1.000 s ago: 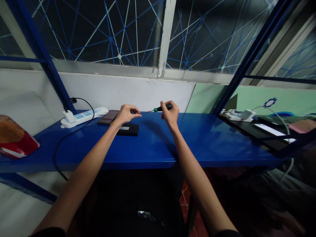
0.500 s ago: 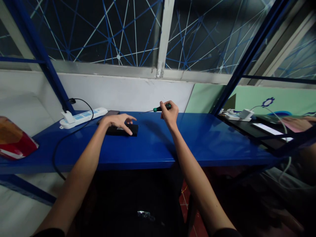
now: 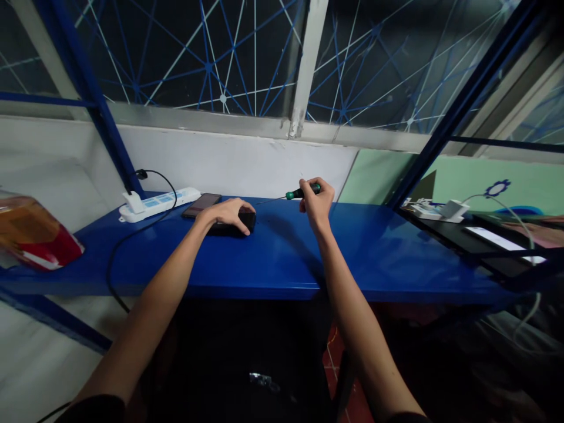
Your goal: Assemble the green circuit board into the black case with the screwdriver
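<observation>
My left hand lies flat on a flat black device on the blue shelf, covering most of it. My right hand is raised just above the shelf and grips a screwdriver with a green and black handle, its thin shaft pointing left. A dark phone lies just behind and left of my left hand.
A white power strip with a plugged-in adapter and a black cable sits at the back left. A red and orange object rests at the far left. To the right, a black surface carries a white charger and cable.
My left hand dropped from near the screwdriver tip, swept left, then settled flat on the black device. My right hand has kept hold of the screwdriver. The view shifted slightly.
</observation>
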`<move>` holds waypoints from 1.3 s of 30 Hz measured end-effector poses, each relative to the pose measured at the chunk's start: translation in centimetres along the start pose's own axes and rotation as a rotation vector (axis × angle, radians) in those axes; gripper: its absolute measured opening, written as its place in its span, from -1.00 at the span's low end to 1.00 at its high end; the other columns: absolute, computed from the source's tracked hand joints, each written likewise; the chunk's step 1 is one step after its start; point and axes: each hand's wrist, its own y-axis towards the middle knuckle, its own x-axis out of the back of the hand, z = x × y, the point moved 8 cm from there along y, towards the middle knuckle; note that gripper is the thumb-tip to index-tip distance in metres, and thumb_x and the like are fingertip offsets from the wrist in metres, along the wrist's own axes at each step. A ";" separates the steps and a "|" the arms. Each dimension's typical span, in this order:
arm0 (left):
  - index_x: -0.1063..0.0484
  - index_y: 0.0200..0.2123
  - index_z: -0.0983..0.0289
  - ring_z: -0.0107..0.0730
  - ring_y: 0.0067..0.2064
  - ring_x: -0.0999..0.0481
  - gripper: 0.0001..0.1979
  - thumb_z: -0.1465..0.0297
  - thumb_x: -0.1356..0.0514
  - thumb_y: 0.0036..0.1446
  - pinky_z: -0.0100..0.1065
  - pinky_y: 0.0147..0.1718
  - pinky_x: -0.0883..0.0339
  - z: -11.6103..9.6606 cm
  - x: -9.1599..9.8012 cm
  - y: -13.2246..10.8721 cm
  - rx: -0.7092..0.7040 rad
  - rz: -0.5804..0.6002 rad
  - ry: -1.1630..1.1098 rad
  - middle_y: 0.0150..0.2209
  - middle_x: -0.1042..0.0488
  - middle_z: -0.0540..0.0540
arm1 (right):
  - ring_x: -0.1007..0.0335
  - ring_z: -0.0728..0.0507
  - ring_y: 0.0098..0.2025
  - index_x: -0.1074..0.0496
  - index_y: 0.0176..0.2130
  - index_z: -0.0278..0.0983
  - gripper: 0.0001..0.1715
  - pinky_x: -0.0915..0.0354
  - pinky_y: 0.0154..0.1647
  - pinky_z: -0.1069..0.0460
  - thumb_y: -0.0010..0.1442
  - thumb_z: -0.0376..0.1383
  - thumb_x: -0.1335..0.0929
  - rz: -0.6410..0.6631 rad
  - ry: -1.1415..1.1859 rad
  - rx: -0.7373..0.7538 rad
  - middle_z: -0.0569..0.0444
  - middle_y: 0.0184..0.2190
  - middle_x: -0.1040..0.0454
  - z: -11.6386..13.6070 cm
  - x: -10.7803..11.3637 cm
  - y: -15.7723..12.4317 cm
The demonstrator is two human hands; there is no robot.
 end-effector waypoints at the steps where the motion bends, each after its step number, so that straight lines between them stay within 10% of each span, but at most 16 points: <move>1: -0.49 -0.03 0.25 0.01 0.01 -0.48 -0.30 0.22 -0.45 -0.35 -0.17 -0.09 -0.33 -0.2 0.8 -0.2 -0.028 -0.050 -0.058 0.00 -0.51 0.26 | -0.19 0.00 -0.81 -0.29 -0.50 -0.22 -0.73 -0.08 -0.76 0.08 0.11 -0.13 -0.34 -0.001 0.008 0.003 0.29 -0.80 -0.13 0.2 0.0 0.0; 7: -0.47 -0.06 0.26 -0.08 0.02 -0.46 -0.40 0.27 -0.43 -0.25 -0.18 -0.05 -0.30 -0.8 3.4 -1.4 -0.115 -0.222 -0.288 -0.03 -0.51 0.24 | -0.17 0.01 -0.81 -0.26 -0.52 -0.21 -0.73 -0.10 -0.77 0.06 0.10 -0.15 -0.35 0.003 0.040 0.042 0.28 -0.79 -0.13 1.0 -0.2 -0.2; 39: -0.47 -0.05 0.26 -0.07 0.02 -0.48 -0.42 0.28 -0.40 -0.22 -0.22 -0.09 -0.32 -1.7 2.6 -1.3 -0.115 -0.171 -0.232 -0.01 -0.51 0.24 | -0.22 0.01 -0.74 -0.21 -0.50 -0.19 -0.68 -0.21 -0.65 0.05 0.17 -0.08 -0.31 0.064 -0.104 0.062 0.25 -0.76 -0.14 2.4 -0.7 -1.3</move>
